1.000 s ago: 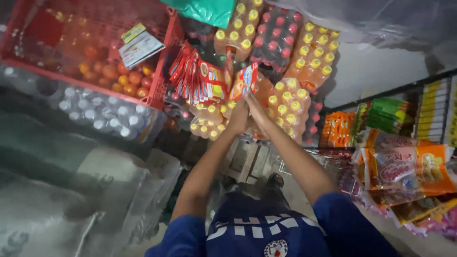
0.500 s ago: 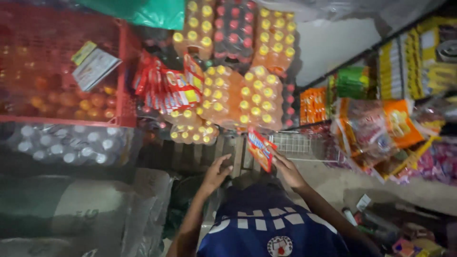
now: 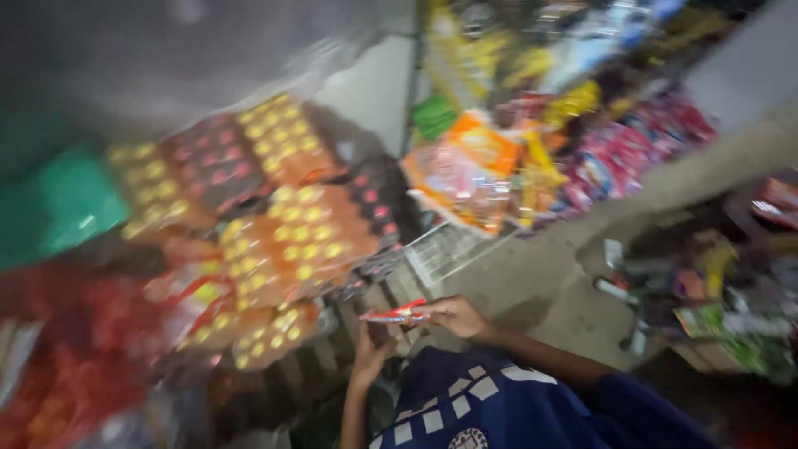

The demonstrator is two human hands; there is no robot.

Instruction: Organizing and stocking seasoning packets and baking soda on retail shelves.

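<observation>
Head view, motion-blurred. I see the right hand with its fingers pinched on one end of a flat red snack packet, which lies roughly level just above the blue shirt. The left hand is raised directly beneath the packet, fingers pointing up toward it; I cannot tell whether they touch or grip it. Left of the packet and above it stand shrink-wrapped packs of bottles with yellow caps; farther up sit packs with red caps. A green bag lies well left of the packet. A wire rack stands just above the packet, and beyond the rack hang bright orange and pink snack bags. Right of the packet, on the floor, lies assorted packaged clutter, too blurred to identify.
</observation>
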